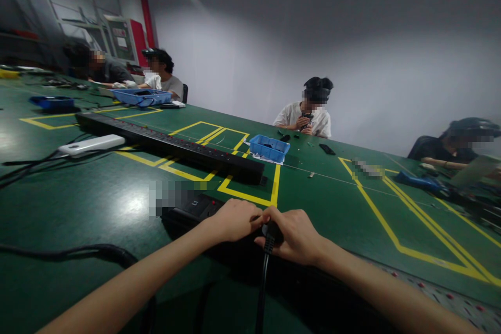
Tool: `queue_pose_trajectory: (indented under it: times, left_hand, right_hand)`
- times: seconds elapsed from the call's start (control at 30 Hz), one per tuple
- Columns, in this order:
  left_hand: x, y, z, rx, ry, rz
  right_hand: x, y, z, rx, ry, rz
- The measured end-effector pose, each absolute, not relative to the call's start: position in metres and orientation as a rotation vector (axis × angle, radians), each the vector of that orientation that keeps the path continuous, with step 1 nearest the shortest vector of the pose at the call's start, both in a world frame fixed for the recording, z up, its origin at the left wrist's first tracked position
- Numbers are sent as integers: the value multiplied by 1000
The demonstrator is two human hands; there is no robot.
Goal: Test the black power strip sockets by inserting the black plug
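A long black power strip [195, 206] with red-marked sockets lies in front of me, running under both hands to the lower right. My right hand [297, 235] is closed around a black plug [270, 237], whose cord [263, 287] drops toward the bottom edge. Beside it, my left hand [239, 219] curls over the strip, its fingertips close to the right thumb and fingers. The hands hide the plug's front, so I cannot tell whether its pins are in a socket. Beyond lies another long black power strip [176, 142].
A white bar-shaped connector [94, 144] with black cables sits by the far strip. Blue trays [270, 148] stand on the green table [324, 203], which has yellow tape outlines. Thick black cable [78, 252] crosses at left. Several people sit along the far side.
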State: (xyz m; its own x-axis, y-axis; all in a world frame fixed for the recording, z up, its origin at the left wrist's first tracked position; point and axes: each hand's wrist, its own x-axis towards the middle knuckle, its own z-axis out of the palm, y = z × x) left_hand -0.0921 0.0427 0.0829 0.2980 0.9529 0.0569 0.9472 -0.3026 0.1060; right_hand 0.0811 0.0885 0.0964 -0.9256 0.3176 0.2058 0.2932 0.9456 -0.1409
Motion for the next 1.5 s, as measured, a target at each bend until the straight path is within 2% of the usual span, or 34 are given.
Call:
queue_pose_trajectory:
  times: [1.5]
  left_hand:
    - [-92, 43, 84, 2483, 1815, 195]
  right_hand:
    - [81, 89, 96, -438, -2874, 153]
